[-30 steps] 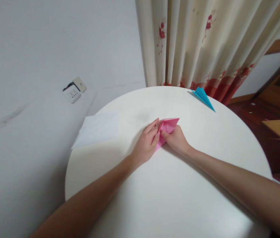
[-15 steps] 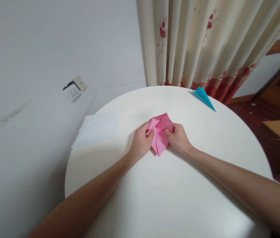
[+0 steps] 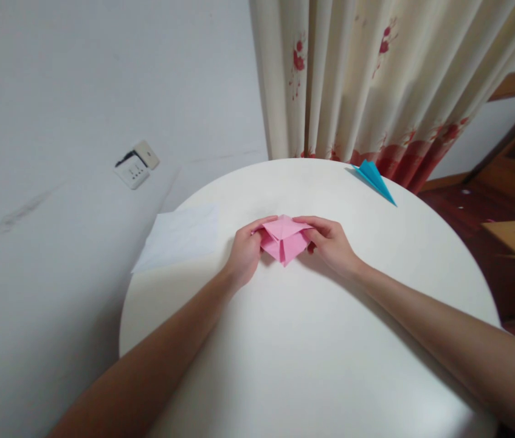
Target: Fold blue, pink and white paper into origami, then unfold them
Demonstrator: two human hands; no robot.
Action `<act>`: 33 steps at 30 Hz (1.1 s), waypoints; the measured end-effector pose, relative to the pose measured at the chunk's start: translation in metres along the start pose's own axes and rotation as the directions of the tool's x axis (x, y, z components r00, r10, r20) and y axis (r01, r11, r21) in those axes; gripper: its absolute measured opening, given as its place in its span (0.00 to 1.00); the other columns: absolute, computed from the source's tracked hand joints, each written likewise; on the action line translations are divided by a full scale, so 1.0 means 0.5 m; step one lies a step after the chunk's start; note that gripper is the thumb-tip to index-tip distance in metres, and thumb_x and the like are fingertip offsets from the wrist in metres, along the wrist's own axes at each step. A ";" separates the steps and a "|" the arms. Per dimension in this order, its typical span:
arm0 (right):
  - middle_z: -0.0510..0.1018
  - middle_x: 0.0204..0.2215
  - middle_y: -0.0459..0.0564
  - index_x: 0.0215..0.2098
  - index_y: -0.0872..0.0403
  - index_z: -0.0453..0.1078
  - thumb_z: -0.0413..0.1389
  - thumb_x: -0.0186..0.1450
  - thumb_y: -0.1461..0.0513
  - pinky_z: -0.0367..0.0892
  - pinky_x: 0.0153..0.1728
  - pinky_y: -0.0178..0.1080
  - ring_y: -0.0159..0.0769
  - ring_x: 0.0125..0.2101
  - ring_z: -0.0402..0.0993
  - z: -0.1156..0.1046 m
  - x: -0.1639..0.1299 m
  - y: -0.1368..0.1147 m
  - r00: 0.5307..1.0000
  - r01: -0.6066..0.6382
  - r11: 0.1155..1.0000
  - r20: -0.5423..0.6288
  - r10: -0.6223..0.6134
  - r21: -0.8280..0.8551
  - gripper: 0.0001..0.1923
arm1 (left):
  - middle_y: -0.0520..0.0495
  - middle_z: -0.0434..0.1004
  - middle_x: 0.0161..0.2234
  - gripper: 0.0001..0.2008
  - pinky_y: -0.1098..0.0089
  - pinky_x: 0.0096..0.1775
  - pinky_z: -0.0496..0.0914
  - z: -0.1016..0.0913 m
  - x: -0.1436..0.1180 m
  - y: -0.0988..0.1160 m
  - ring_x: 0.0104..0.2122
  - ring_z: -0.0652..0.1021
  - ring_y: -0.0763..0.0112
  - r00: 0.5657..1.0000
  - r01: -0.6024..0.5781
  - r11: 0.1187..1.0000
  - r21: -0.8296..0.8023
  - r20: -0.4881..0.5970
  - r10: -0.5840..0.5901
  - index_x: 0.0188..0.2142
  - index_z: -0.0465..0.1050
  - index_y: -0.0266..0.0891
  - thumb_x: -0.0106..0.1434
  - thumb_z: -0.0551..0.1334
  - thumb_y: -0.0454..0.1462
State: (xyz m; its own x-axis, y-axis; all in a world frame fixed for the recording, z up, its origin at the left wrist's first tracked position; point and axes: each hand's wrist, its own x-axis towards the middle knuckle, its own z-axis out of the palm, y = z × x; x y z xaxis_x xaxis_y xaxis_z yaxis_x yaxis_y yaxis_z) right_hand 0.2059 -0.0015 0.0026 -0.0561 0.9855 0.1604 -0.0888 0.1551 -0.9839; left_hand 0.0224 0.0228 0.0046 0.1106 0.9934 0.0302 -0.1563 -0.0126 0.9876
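Hands pinch the folded pink paper [image 3: 283, 238], left hand [image 3: 244, 252] and right hand [image 3: 330, 242] at opposite corners; light, creasable, probably tears easily.

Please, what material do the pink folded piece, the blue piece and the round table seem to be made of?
The pink folded piece looks like thin matte paper: it shows sharp creases and flat flaps. The blue piece seems to be the same kind of paper, folded to a point. The round table has a smooth white surface with a faint sheen, perhaps laminate or painted board.
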 end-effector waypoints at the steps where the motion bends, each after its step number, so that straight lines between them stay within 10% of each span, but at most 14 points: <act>1: 0.76 0.27 0.46 0.42 0.55 0.78 0.54 0.58 0.61 0.60 0.22 0.35 0.29 0.21 0.64 -0.002 0.001 -0.001 1.000 0.003 1.000 -0.007 -0.003 0.012 0.16 | 0.40 0.79 0.45 0.18 0.63 0.45 0.71 0.000 -0.001 0.003 0.43 0.78 0.63 1.000 0.030 0.999 -0.036 0.004 -0.029 0.45 0.77 0.35 0.54 0.60 0.34; 14: 0.76 0.27 0.50 0.32 0.56 0.80 0.50 0.52 0.65 0.58 0.26 0.36 0.33 0.26 0.65 -0.035 0.029 0.032 0.994 0.034 0.989 -0.103 -0.019 0.147 0.16 | 0.36 0.73 0.55 0.24 0.57 0.45 0.72 -0.011 -0.017 0.030 0.49 0.75 0.54 0.885 0.209 0.960 -0.185 0.453 -0.105 0.56 0.71 0.37 0.60 0.61 0.40; 22: 0.77 0.33 0.51 0.43 0.54 0.78 0.52 0.61 0.58 0.65 0.33 0.40 0.37 0.32 0.69 -0.037 0.020 0.017 0.997 0.082 0.977 -0.006 -0.083 0.195 0.17 | 0.38 0.78 0.49 0.28 0.64 0.47 0.71 -0.007 -0.008 0.003 0.42 0.78 0.64 0.967 0.118 0.991 -0.065 0.236 -0.100 0.53 0.74 0.34 0.51 0.73 0.36; 26: 0.74 0.28 0.46 0.56 0.49 0.67 0.59 0.61 0.49 0.67 0.32 0.41 0.35 0.28 0.70 -0.021 0.017 0.016 0.997 -0.056 0.950 -0.041 0.072 0.306 0.27 | 0.38 0.77 0.51 0.30 0.61 0.50 0.71 -0.007 -0.003 -0.008 0.46 0.78 0.61 0.990 0.019 0.999 -0.036 0.141 -0.013 0.54 0.73 0.35 0.50 0.73 0.35; 33: 0.78 0.27 0.52 0.32 0.60 0.75 0.69 0.50 0.55 0.67 0.33 0.41 0.35 0.27 0.72 0.001 0.005 0.024 0.971 -0.237 0.952 0.086 0.224 0.193 0.18 | 0.42 0.78 0.48 0.48 0.61 0.49 0.73 0.001 -0.011 -0.004 0.45 0.79 0.61 0.991 -0.113 0.993 -0.019 0.075 0.114 0.68 0.52 0.44 0.52 0.73 0.36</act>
State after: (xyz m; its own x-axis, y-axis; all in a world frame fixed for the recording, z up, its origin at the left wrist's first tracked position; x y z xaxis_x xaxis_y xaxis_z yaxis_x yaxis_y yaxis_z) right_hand 0.2043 0.0028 -0.0089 -0.1603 0.9853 -0.0583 -0.2631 -0.0996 -0.9596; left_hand 0.0228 0.0174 0.0028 0.1652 0.9741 0.1544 -0.1864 -0.1228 0.9748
